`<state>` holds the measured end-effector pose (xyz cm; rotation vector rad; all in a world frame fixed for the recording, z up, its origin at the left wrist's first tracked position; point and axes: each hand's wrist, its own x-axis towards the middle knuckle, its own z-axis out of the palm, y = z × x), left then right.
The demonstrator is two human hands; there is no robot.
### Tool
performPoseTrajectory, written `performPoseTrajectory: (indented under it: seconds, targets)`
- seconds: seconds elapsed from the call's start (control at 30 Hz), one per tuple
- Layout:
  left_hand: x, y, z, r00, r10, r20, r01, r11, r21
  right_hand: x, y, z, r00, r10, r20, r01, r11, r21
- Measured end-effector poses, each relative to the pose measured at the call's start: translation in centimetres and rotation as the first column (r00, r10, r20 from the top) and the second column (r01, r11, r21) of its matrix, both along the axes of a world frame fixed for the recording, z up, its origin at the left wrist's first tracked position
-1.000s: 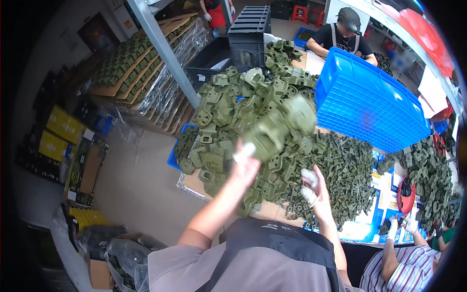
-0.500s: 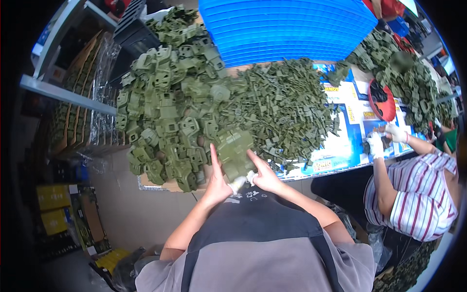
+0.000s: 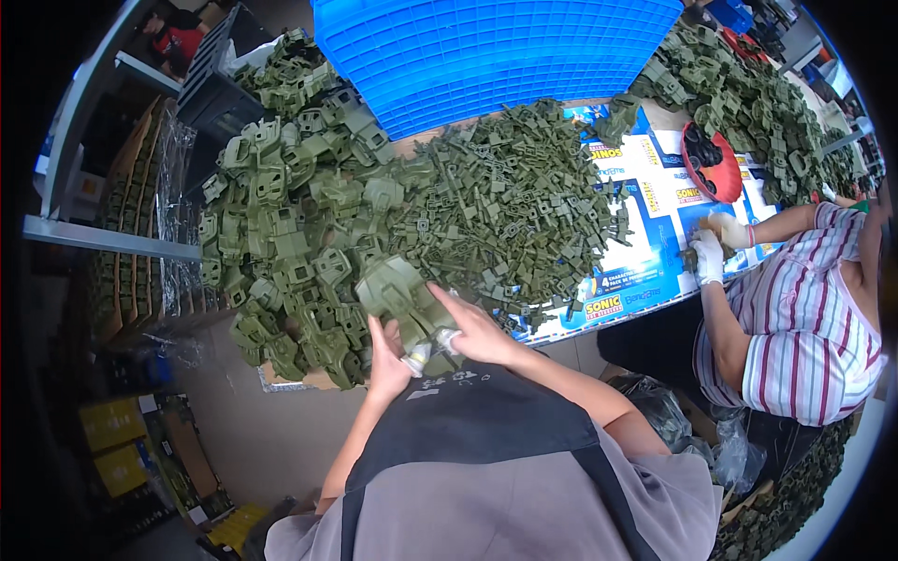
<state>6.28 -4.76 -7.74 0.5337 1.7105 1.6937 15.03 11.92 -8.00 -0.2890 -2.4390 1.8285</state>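
Observation:
Both hands hold one olive-green plastic part [image 3: 398, 292] at the near edge of the table, just above my dark apron. My left hand [image 3: 390, 360] grips it from below and my right hand [image 3: 474, 333] lies over its right side; some fingertips wear pale covers. A heap of large green shell-like parts [image 3: 290, 234] lies right behind the held part. A spread of smaller green parts [image 3: 510, 206] covers the table to the right of it.
A blue ribbed plastic crate [image 3: 486, 47] stands at the back. A person in a striped shirt [image 3: 804, 318] with white gloves works at the right edge. A red tray [image 3: 716, 164] and more green parts lie far right. Metal shelving [image 3: 103, 238] and cardboard boxes stand left.
A second ago my left hand held the green part raised while the right was empty. Both hands now hold it low at the table edge, and my view has tilted down.

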Motion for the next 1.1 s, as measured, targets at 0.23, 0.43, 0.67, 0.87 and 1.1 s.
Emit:
performPoseTrajectory:
  seconds: [0.23, 0.43, 0.67, 0.87, 1.1]
  targets:
    - [-2.9, -2.8, 2.0, 0.915, 0.354, 0.192, -0.322, 0.93, -0.178, -0.6, 3.6, -0.9, 0.929, -0.359, 0.089, 0.359, 0.933, 0.017]
    - [-5.1, -2.9, 2.0, 0.822, -0.005, 0.57, -0.115, 0.978, 0.174, -4.6, 7.9, -4.0, 0.966, -0.2, -0.167, 0.26, 0.761, 0.595]
    - [-5.7, 2.1, 0.2, 0.799, -0.016, 0.602, -0.094, 0.984, 0.151, -7.1, 13.5, -7.8, 0.905, -0.389, -0.172, 0.329, 0.383, 0.863]
    - [-8.0, 1.8, -3.1, 0.866, 0.058, 0.497, -0.088, 0.995, 0.036, -6.5, 12.7, -5.6, 0.929, -0.362, -0.079, 0.224, 0.378, 0.898]
    - [-7.5, 1.9, 0.0, 0.901, 0.081, 0.425, -0.067, 0.997, -0.047, -7.7, 13.7, -8.3, 0.912, -0.407, 0.042, 0.188, 0.507, 0.841]
